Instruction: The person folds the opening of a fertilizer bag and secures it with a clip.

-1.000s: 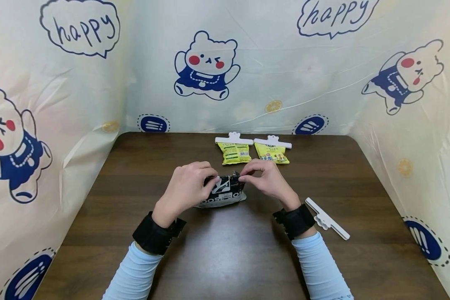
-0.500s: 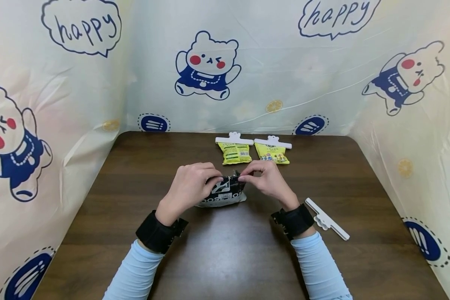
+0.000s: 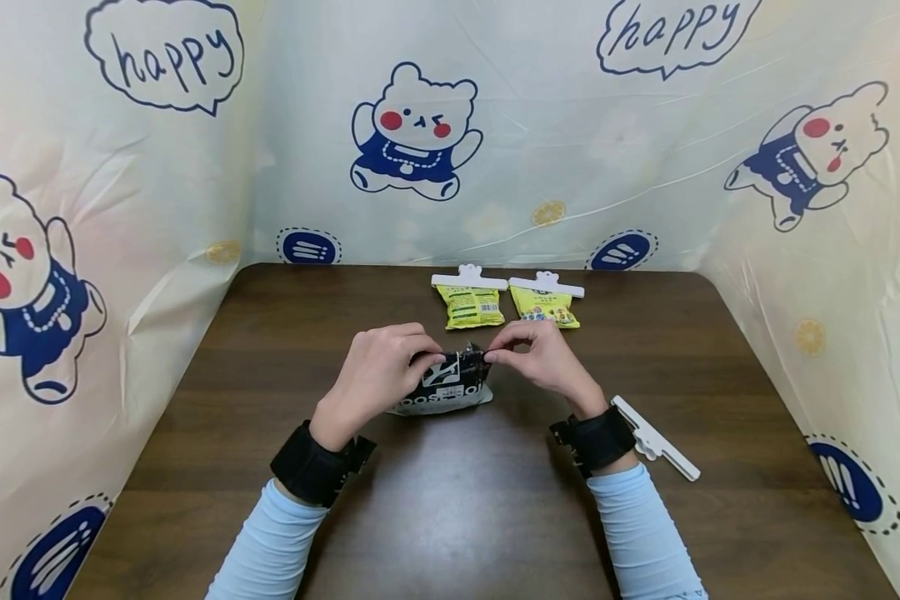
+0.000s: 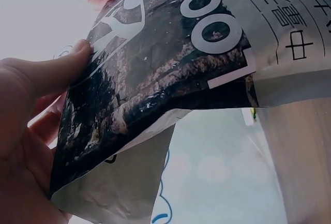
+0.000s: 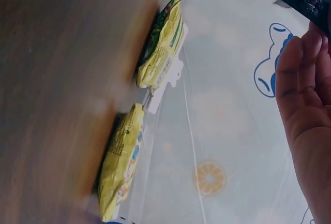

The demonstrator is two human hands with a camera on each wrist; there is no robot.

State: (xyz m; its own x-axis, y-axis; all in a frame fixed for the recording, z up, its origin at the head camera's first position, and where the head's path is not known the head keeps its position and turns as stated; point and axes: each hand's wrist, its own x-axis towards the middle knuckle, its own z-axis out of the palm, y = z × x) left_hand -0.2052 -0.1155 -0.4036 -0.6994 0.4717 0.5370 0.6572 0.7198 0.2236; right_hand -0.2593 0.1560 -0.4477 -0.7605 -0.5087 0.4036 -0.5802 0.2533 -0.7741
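A black and silver-grey bag (image 3: 450, 392) with white lettering stands on the wooden table, its top edge between my two hands. My left hand (image 3: 382, 367) pinches the bag's upper left part between thumb and fingers; the left wrist view shows the thumb on the dark printed face of the bag (image 4: 155, 63). At the top right corner, my right hand (image 3: 543, 358) pinches the edge with thumb and fingertips. In the right wrist view that hand (image 5: 307, 84) is at the right edge, below a dark corner of the bag. The bag's far side is hidden.
A loose white bag clip (image 3: 656, 439) lies on the table (image 3: 450, 533) beside my right wrist. Behind the bag are two yellow snack packets (image 3: 472, 308) (image 3: 543, 308), each with a white clip along its top. A patterned sheet (image 3: 450, 225) rises around the table.
My right hand has shifted slightly to the right along the bag's top edge. The left hand has slid a little to the right. The bag stays in place.
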